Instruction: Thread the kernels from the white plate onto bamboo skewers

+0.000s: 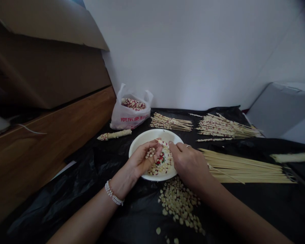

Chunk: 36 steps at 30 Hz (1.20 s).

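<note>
Loose kernels (pixel 180 200) lie nearest; left grip (pixel 143 157) cups kernels (pixel 150 153), right grip (pixel 189 164) clenches skewer (pixel 227 175) mid-length.

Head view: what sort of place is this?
Probably a makeshift work corner, perhaps at home: black plastic sheeting spread under a white bowl, bare wooden skewers and skewers threaded with kernels.

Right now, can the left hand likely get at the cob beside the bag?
Likely yes: the cob lies uncovered on the black sheet, left of the bowl. But the left hand cups loose kernels, so it isn't free.
</note>
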{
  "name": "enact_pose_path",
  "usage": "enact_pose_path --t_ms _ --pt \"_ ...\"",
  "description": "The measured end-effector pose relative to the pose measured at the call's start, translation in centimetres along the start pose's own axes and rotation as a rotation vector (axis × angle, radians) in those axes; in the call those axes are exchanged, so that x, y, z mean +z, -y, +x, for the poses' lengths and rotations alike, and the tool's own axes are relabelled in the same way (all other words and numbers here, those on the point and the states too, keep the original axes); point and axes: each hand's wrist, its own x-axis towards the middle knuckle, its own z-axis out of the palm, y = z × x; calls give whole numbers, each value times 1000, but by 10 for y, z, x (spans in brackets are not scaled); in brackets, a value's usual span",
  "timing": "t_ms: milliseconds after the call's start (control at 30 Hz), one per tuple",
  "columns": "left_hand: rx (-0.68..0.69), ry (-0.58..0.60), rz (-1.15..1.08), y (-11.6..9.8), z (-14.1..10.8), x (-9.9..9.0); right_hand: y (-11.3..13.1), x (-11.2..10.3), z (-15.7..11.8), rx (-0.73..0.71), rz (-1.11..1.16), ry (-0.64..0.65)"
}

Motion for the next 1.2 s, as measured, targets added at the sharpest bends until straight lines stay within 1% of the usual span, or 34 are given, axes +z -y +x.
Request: enact_pose_path --t_ms 200,433,567,733,1033,1200 --pt "5 9 -1 0 6 -7 -2 -1 -1 30 19 -2" --pt "0 40 6 -1 4 -6 -1 -3 1 33 11 2" --pt "-6 89 50 -3 3 -8 -1 -2 0 36 10 -6" --pt "29 22 55 -4 4 -8 -2 0 0 41 19 -16" --pt "99 -13 34 -1 5 -8 -1 -4 0 32 13 51" --pt "103 -10 33 -2 4 -8 1 -4 2 44 23 108"
